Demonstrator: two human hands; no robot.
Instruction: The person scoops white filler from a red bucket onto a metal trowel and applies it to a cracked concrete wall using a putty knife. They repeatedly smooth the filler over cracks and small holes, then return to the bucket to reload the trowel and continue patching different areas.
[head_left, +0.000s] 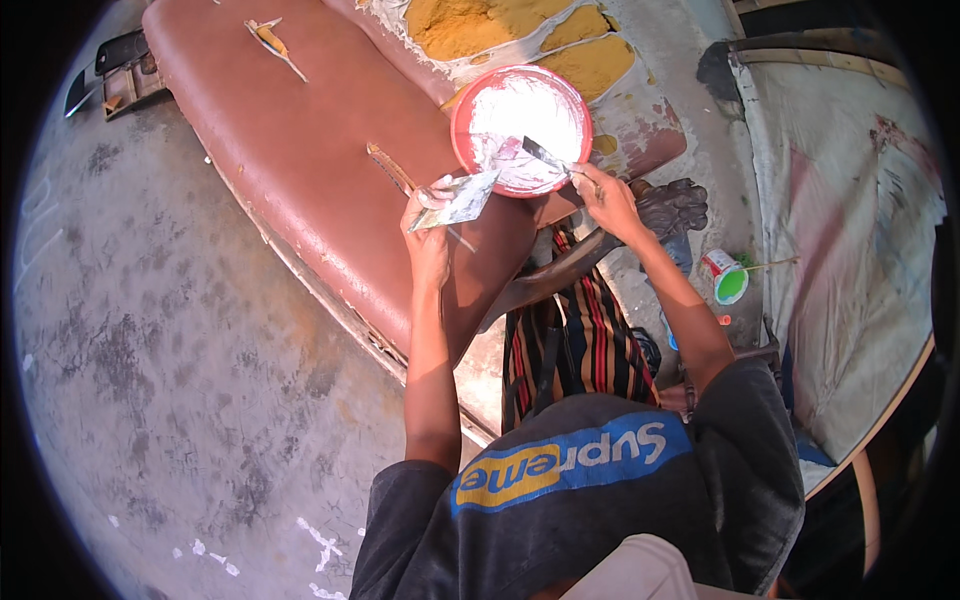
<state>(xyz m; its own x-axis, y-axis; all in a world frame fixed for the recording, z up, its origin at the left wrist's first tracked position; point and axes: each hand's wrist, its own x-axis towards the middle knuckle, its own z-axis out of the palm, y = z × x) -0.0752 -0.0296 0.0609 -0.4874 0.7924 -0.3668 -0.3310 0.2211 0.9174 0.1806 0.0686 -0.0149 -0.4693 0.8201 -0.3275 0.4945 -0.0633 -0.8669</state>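
My left hand [428, 212] is closed around a flat plate [466, 200] smeared with whitish paste, held at the near left edge of a red tub [458, 140]. Thick white paste [525, 105] coats the inside of the tub, glaring in the sunlight. My right hand [606, 200] grips a putty knife [540, 153] at the tub's near right rim. Its dark blade points up and left over the paste; whether it touches the paste I cannot tell. Both hands carry white smears.
Under and left of the tub lies a torn brown upholstered seat [330, 170]. Yellow foam [470, 25] shows behind the tub. A carved dark wood arm [670, 205] and a can of green paint [728, 280] are at right, beside a large fabric-covered panel [850, 250]. Striped cloth [590, 345] hangs below.
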